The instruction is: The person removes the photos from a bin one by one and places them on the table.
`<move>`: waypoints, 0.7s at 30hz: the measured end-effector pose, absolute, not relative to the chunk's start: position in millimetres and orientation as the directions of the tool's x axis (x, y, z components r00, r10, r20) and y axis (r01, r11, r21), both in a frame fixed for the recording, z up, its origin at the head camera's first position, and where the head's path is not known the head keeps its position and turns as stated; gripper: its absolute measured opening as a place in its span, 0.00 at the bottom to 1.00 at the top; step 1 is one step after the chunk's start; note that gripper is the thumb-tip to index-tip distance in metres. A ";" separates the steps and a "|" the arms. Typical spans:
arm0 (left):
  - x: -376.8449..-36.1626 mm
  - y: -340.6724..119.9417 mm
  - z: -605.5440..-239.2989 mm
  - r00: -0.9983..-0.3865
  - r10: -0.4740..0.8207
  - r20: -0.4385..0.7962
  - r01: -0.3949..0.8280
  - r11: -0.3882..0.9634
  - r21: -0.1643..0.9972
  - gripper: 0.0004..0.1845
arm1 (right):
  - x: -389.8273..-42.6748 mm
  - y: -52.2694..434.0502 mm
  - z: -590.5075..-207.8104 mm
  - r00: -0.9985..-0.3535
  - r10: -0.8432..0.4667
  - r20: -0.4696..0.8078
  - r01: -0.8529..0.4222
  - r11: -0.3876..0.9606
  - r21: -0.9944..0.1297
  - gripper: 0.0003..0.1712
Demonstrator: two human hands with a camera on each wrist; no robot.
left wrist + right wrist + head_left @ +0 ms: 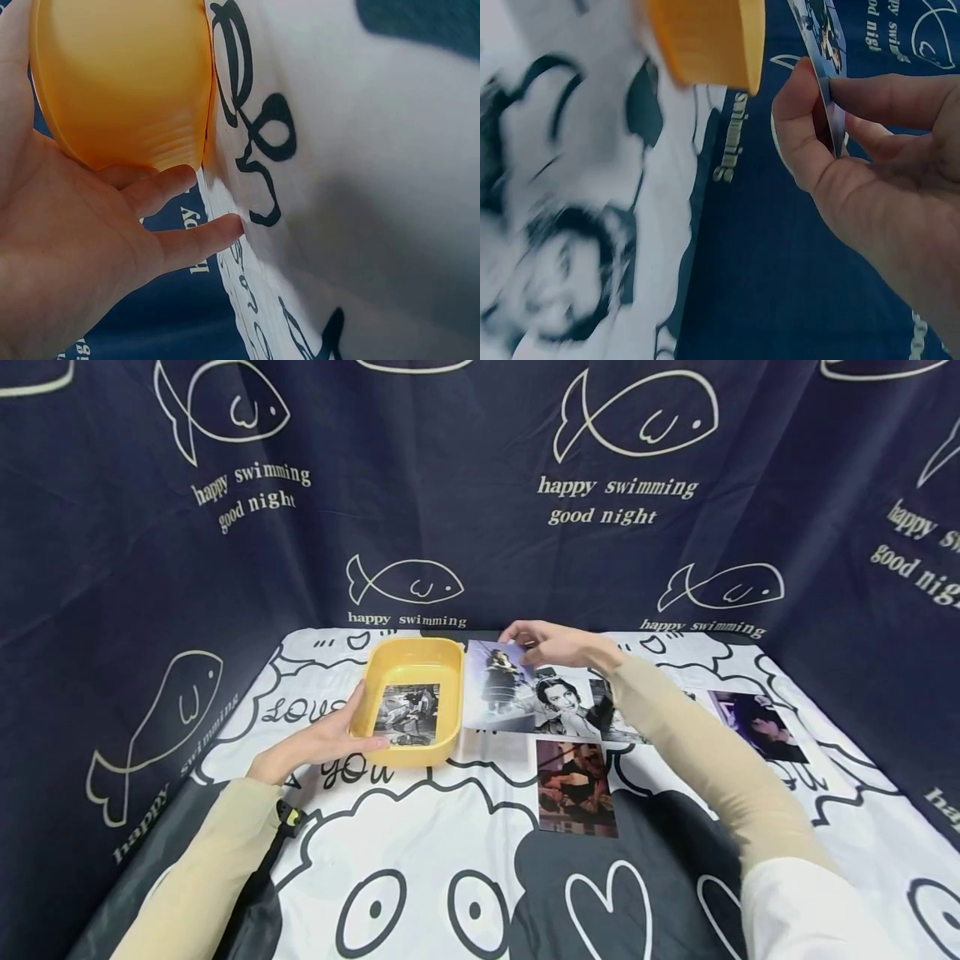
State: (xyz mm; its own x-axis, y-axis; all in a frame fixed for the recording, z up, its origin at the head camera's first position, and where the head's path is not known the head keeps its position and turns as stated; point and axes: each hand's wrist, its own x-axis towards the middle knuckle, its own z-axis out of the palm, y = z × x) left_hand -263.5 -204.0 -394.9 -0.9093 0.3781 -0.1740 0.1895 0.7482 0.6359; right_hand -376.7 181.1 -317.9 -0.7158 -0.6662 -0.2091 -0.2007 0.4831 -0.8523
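Note:
My left hand (pixel 321 745) holds a yellow plastic tray (pixel 417 662) at its left side, with the thumb along the near rim. In the left wrist view, fingers lie against the outside of the yellow wall (pixel 127 82). Inside the tray lies a black-and-white photo print (pixel 408 714). Just right of the tray, my right hand (pixel 551 643) pinches a purple-blue photo print (pixel 497 689) by its upper right corner. The right wrist view shows this print (pixel 823 45) edge-on, raised between thumb and fingers.
To the right lie a black-and-white portrait print (pixel 561 697), another partly under the right arm, and a dark purple print (pixel 757 727). A reddish-brown print (pixel 576 789) lies nearer. The patterned tablecloth (pixel 420 852) meets a dark blue fish-print curtain (pixel 480 468).

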 end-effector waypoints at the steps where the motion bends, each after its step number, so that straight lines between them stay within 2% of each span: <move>1: -263.9 -203.8 -395.2 -0.908 0.381 -0.175 0.191 0.747 0.637 0.64 | -372.2 190.5 -318.9 -0.721 -0.660 -0.213 -0.225 0.513 -0.829 0.26; 5: -265.0 -202.4 -396.2 -0.905 0.389 -0.173 0.195 0.740 0.644 0.63 | -354.2 224.8 -323.1 -0.720 -0.650 -0.242 -0.248 0.566 -0.786 0.26; 14: -265.7 -199.1 -397.2 -0.907 0.385 -0.170 0.194 0.742 0.642 0.63 | -311.5 300.9 -336.3 -0.702 -0.663 -0.259 -0.201 0.534 -0.821 0.25; 21: -264.2 -202.0 -395.3 -0.911 0.377 -0.164 0.189 0.739 0.647 0.63 | -287.6 342.3 -349.4 -0.706 -0.640 -0.302 -0.231 0.612 -0.756 0.27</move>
State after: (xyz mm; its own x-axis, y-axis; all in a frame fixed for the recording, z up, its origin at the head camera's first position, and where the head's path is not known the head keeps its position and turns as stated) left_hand -264.2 -202.0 -395.3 -0.9114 0.3771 -0.1644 0.1890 0.7388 0.6469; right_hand -287.6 342.3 -349.4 -0.7060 -0.6405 -0.3023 -0.2315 0.6120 -0.7562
